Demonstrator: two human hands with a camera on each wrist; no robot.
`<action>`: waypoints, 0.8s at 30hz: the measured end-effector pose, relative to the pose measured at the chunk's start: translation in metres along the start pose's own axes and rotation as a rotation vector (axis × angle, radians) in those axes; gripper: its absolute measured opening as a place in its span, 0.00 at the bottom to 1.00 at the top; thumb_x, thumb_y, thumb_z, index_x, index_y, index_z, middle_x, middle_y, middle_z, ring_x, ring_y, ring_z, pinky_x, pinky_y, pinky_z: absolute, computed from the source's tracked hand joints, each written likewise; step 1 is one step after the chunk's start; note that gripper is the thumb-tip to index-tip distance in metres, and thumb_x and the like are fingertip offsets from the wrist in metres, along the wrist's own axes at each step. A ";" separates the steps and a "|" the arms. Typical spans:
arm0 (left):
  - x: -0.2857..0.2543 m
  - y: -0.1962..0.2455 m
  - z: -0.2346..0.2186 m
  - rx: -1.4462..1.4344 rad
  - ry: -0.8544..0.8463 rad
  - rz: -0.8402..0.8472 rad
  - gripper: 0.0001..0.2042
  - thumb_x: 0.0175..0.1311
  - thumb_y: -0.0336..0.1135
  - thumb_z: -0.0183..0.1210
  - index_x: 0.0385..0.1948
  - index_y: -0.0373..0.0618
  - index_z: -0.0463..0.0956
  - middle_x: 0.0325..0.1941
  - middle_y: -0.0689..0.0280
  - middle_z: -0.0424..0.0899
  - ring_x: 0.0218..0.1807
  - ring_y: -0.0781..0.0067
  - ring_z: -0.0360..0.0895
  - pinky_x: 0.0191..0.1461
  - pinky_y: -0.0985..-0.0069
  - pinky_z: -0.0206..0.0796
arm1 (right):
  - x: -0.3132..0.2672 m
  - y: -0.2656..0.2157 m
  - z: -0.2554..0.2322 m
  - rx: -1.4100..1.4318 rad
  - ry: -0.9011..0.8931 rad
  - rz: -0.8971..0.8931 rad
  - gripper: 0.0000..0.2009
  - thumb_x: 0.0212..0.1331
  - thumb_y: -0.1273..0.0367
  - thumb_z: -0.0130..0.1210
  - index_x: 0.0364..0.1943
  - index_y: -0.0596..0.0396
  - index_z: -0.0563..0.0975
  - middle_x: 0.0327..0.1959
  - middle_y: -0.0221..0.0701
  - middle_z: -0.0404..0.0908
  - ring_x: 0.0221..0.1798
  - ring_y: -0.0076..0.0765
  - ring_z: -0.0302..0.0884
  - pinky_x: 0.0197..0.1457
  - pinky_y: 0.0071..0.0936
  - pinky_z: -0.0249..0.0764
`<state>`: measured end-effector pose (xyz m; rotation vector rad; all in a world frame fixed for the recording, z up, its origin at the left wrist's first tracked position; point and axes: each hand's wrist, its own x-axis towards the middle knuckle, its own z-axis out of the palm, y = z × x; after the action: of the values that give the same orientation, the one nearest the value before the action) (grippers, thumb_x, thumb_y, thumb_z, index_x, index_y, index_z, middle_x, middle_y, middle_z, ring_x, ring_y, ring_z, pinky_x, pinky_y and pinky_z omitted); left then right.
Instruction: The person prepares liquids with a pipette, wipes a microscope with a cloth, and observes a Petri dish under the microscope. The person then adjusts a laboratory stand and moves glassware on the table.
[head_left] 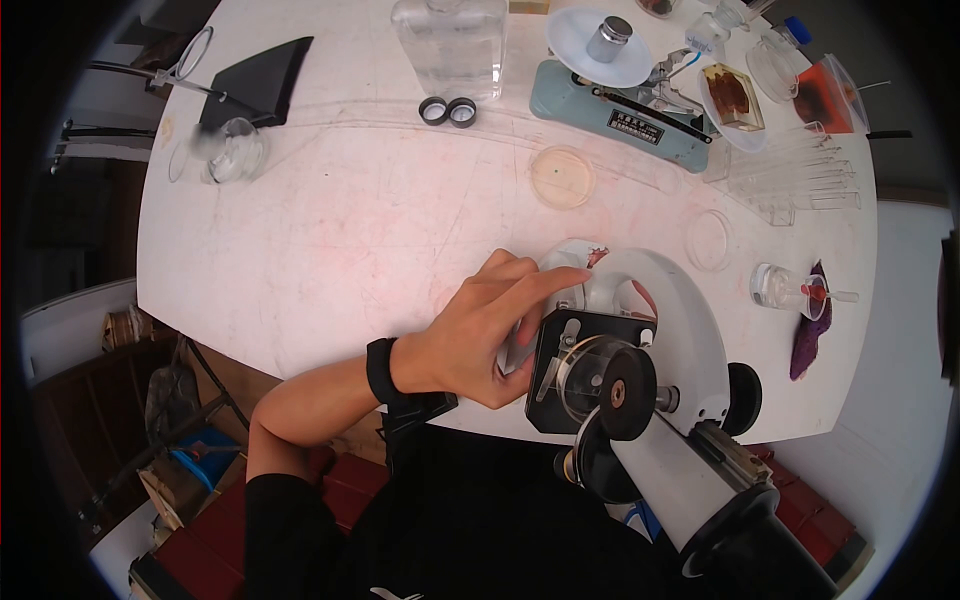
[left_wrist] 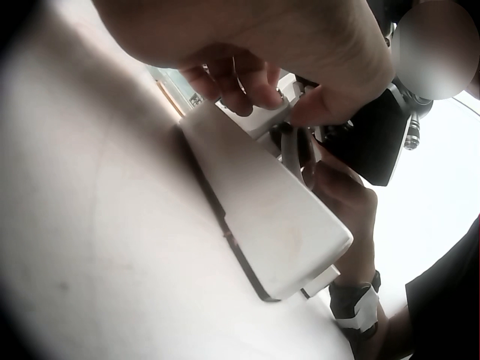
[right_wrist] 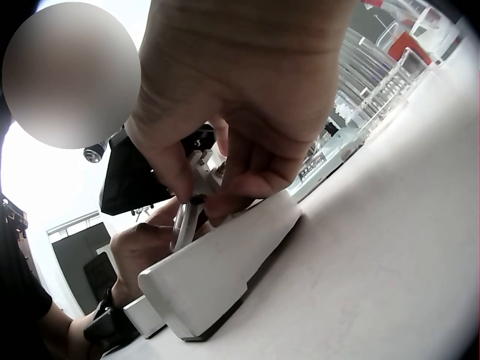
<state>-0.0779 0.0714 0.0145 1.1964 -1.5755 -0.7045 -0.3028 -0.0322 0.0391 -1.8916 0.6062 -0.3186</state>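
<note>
Our right hand [right_wrist: 259, 124] pinches the microscope mirror [right_wrist: 186, 226], presumably steadying its swivel. Left hand [head_left: 475, 328] reaches opposite; its grip we cannot tell.

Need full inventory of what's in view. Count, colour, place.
table: 1, white, centre
microscope: 1, white and black, table's near edge
balance: 1, teal, table's far side
cylinder: 1, silver, on balance
block: 1, brown, on balance
bottle: 1, clear, left of balance
caps: 2, black, by bottle
dishes: 2, one yellowish, one clear, before balance
tubes: several, clear, right of balance
jar: 1, clear, far right
beaker: 1, clear, right edge
strip: 1, purple, by beaker
ring stand: 1, black, far left
flask: 1, clear, by ring stand
others at edges: unclear, unlisted
left hand: 1, bare, at microscope
right hand: 1, bare, at microscope
</note>
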 end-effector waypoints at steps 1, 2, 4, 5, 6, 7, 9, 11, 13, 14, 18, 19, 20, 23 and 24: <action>0.000 0.000 0.000 0.000 0.000 0.000 0.32 0.38 0.30 0.60 0.55 0.36 0.71 0.21 0.67 0.67 0.25 0.70 0.65 0.37 0.73 0.54 | 0.001 0.000 0.000 0.000 0.000 0.000 0.45 0.40 0.66 0.72 0.65 0.60 0.60 0.51 0.50 0.79 0.48 0.50 0.83 0.53 0.38 0.77; 0.001 0.001 0.000 0.004 -0.002 -0.002 0.32 0.39 0.30 0.60 0.55 0.36 0.71 0.21 0.67 0.66 0.25 0.70 0.65 0.37 0.73 0.54 | 0.002 0.000 0.000 0.052 0.000 -0.031 0.45 0.40 0.65 0.72 0.65 0.61 0.60 0.51 0.50 0.79 0.48 0.50 0.83 0.53 0.38 0.77; 0.001 0.002 0.000 0.008 -0.004 -0.004 0.32 0.39 0.30 0.60 0.55 0.37 0.70 0.22 0.67 0.66 0.25 0.70 0.65 0.37 0.73 0.54 | 0.002 0.002 0.001 0.104 0.001 -0.062 0.45 0.40 0.65 0.72 0.65 0.61 0.60 0.51 0.50 0.79 0.48 0.50 0.83 0.54 0.38 0.77; 0.001 0.002 0.000 0.013 -0.007 -0.009 0.32 0.39 0.29 0.59 0.56 0.37 0.70 0.22 0.66 0.66 0.26 0.69 0.65 0.37 0.73 0.54 | 0.000 0.006 0.002 0.130 0.008 -0.071 0.45 0.40 0.64 0.72 0.65 0.61 0.60 0.51 0.50 0.79 0.49 0.50 0.83 0.54 0.38 0.77; 0.001 0.002 0.000 0.017 -0.010 -0.014 0.32 0.40 0.29 0.59 0.56 0.37 0.70 0.22 0.66 0.66 0.26 0.69 0.65 0.37 0.73 0.54 | -0.001 0.009 0.003 0.157 0.016 -0.081 0.45 0.40 0.63 0.71 0.65 0.61 0.60 0.51 0.50 0.79 0.49 0.50 0.82 0.54 0.39 0.76; 0.001 0.001 0.000 0.018 -0.009 -0.013 0.32 0.40 0.29 0.59 0.56 0.37 0.70 0.22 0.66 0.66 0.26 0.69 0.65 0.37 0.73 0.54 | -0.001 0.012 0.004 0.156 0.016 -0.082 0.45 0.40 0.63 0.71 0.65 0.61 0.60 0.51 0.50 0.79 0.49 0.50 0.82 0.54 0.39 0.76; 0.001 0.001 0.001 0.017 -0.005 -0.014 0.32 0.40 0.29 0.59 0.56 0.37 0.70 0.22 0.66 0.66 0.26 0.69 0.65 0.38 0.73 0.54 | 0.001 0.016 0.005 0.141 0.031 -0.171 0.45 0.40 0.63 0.71 0.65 0.61 0.60 0.51 0.50 0.79 0.49 0.51 0.82 0.54 0.39 0.76; 0.000 0.001 0.000 0.015 -0.009 -0.018 0.32 0.39 0.29 0.59 0.56 0.37 0.70 0.22 0.66 0.66 0.26 0.68 0.65 0.38 0.73 0.54 | 0.001 0.011 0.004 0.116 0.029 -0.156 0.45 0.41 0.63 0.71 0.65 0.62 0.60 0.51 0.50 0.79 0.49 0.51 0.82 0.54 0.39 0.77; 0.000 0.001 0.000 0.013 -0.012 -0.022 0.32 0.39 0.29 0.60 0.56 0.37 0.70 0.22 0.66 0.66 0.26 0.68 0.65 0.38 0.73 0.54 | 0.001 0.010 0.003 0.093 0.026 -0.142 0.44 0.41 0.63 0.71 0.65 0.62 0.60 0.51 0.50 0.79 0.49 0.51 0.82 0.54 0.39 0.77; 0.001 0.001 0.000 0.011 -0.012 -0.020 0.32 0.38 0.29 0.60 0.56 0.37 0.71 0.23 0.66 0.66 0.27 0.68 0.65 0.38 0.73 0.54 | 0.000 0.011 0.004 0.099 0.030 -0.131 0.44 0.41 0.63 0.71 0.65 0.62 0.60 0.51 0.50 0.79 0.48 0.51 0.83 0.53 0.39 0.77; 0.001 0.001 0.000 0.005 -0.007 -0.019 0.33 0.37 0.30 0.60 0.56 0.38 0.71 0.23 0.65 0.66 0.27 0.67 0.65 0.38 0.72 0.54 | -0.001 0.004 0.001 -0.028 0.013 -0.057 0.44 0.42 0.64 0.71 0.65 0.63 0.60 0.50 0.49 0.80 0.46 0.50 0.84 0.51 0.38 0.78; 0.001 0.001 0.000 0.005 -0.007 -0.019 0.33 0.37 0.30 0.60 0.56 0.38 0.71 0.23 0.65 0.66 0.27 0.67 0.65 0.38 0.72 0.54 | -0.001 0.007 0.002 -0.029 0.012 -0.057 0.44 0.42 0.64 0.71 0.65 0.63 0.60 0.50 0.49 0.80 0.46 0.50 0.84 0.51 0.38 0.78; 0.001 0.001 0.000 0.004 -0.007 -0.018 0.33 0.38 0.30 0.60 0.56 0.38 0.71 0.23 0.65 0.66 0.27 0.67 0.65 0.38 0.72 0.54 | -0.001 0.010 0.004 0.000 0.029 -0.067 0.44 0.42 0.64 0.70 0.65 0.63 0.60 0.49 0.49 0.80 0.46 0.49 0.84 0.51 0.38 0.79; 0.001 0.001 0.000 0.003 -0.007 -0.019 0.33 0.38 0.30 0.60 0.56 0.37 0.71 0.23 0.65 0.66 0.27 0.67 0.65 0.38 0.73 0.54 | 0.001 0.007 0.004 0.011 0.039 -0.074 0.43 0.42 0.65 0.70 0.65 0.63 0.60 0.48 0.49 0.81 0.44 0.49 0.84 0.49 0.37 0.79; 0.001 0.001 -0.001 0.003 -0.008 -0.019 0.32 0.39 0.30 0.60 0.56 0.37 0.71 0.23 0.65 0.66 0.27 0.67 0.65 0.38 0.73 0.53 | 0.001 0.005 0.003 -0.007 0.032 -0.070 0.43 0.42 0.65 0.70 0.65 0.63 0.60 0.47 0.48 0.81 0.43 0.49 0.84 0.48 0.36 0.79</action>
<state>-0.0776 0.0712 0.0158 1.2138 -1.5736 -0.7205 -0.3016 -0.0320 0.0328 -1.9207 0.5638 -0.3932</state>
